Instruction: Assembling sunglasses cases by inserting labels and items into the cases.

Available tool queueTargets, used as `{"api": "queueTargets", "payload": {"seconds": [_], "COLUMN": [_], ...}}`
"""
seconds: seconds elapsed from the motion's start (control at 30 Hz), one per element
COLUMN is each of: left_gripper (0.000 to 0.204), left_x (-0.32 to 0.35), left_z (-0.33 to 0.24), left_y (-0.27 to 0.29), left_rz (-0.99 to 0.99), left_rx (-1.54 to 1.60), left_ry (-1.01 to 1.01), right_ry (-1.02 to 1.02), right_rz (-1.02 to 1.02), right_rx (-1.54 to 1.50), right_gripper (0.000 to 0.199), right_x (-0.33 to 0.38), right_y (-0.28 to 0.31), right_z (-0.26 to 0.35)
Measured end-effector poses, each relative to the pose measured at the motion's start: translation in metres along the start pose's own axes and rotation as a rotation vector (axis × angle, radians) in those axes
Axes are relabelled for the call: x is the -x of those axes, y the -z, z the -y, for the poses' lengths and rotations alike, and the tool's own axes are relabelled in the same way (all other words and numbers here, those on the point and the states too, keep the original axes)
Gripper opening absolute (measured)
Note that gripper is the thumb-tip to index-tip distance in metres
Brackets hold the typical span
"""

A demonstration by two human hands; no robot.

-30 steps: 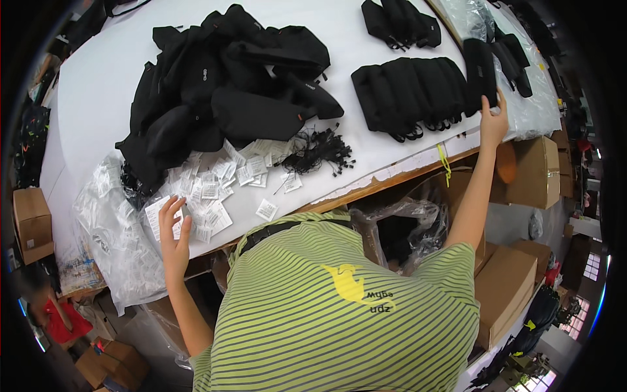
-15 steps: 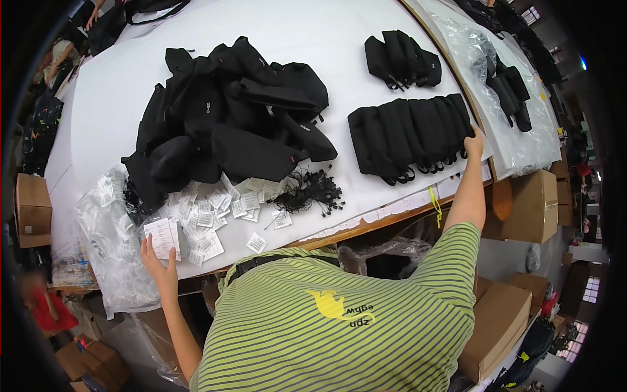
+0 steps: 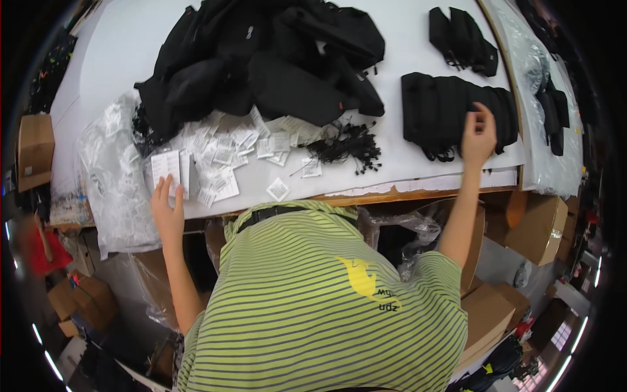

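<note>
Black fabric, row: folded black pouches (image 3: 457,117) lined up on the white table (image 3: 418,39), right of centre; a smaller black stack (image 3: 462,39) lies beyond them.
Right hand (image 3: 479,135): raised over the near end of the row, fingers pinched narrow at a pouch edge; whether it grips fabric cannot be told.
Left hand (image 3: 168,212): flat at the table's near edge, fingertips on a white paper tag (image 3: 165,166); it holds nothing closed.
Paper tags, loose (image 3: 241,147): scattered white slips between the left hand and the middle of the table, partly over clear plastic bags (image 3: 111,176).
Black cords (image 3: 343,144): small tangled bundle, between the slips and the pouch row.
Unsorted heap (image 3: 261,59): large pile of black bags, far side, well apart from both hands.
Step in hand, judged: one tag and one pouch being picked out together.
Next move calls for: a firm pinch on a single pouch, lifting it clear of its neighbours, and sliding one slip free of the rest.
</note>
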State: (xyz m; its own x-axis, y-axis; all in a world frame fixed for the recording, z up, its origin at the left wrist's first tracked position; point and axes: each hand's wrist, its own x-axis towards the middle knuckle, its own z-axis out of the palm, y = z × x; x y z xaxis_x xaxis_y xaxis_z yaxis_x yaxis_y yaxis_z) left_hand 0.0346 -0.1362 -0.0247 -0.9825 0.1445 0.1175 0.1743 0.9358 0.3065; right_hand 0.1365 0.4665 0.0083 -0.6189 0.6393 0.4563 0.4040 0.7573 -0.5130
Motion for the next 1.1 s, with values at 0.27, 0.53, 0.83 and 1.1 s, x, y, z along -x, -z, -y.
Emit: {"api": "queueTargets", "payload": {"seconds": [0.27,0.53,0.83,1.1], "left_gripper": [0.021,0.033,0.028,0.025], "left_x": [-0.018,-0.038,-0.042,-0.056], "left_z": [0.027,0.026,0.011,-0.012], "left_y": [-0.01,-0.023,-0.009,0.019], "left_rz": [-0.169,-0.274,-0.112,-0.315], "left_rx": [0.372,0.344,0.052,0.223], "left_ry": [0.272,0.311,0.063,0.247], "right_ry": [0.366,0.604,0.281,-0.081], "right_rz": [0.9,1.026,0.397,0.592], "right_rx": [-0.4,-0.116,-0.603,-1.12], "right_gripper": [0.014,0.012,0.01,0.006], "right_x": [0.156,0.164,0.083,0.092], "right_y": [-0.066,-0.104,-0.007,-0.004], "right_z": [0.177,0.172,0.23,0.244]}}
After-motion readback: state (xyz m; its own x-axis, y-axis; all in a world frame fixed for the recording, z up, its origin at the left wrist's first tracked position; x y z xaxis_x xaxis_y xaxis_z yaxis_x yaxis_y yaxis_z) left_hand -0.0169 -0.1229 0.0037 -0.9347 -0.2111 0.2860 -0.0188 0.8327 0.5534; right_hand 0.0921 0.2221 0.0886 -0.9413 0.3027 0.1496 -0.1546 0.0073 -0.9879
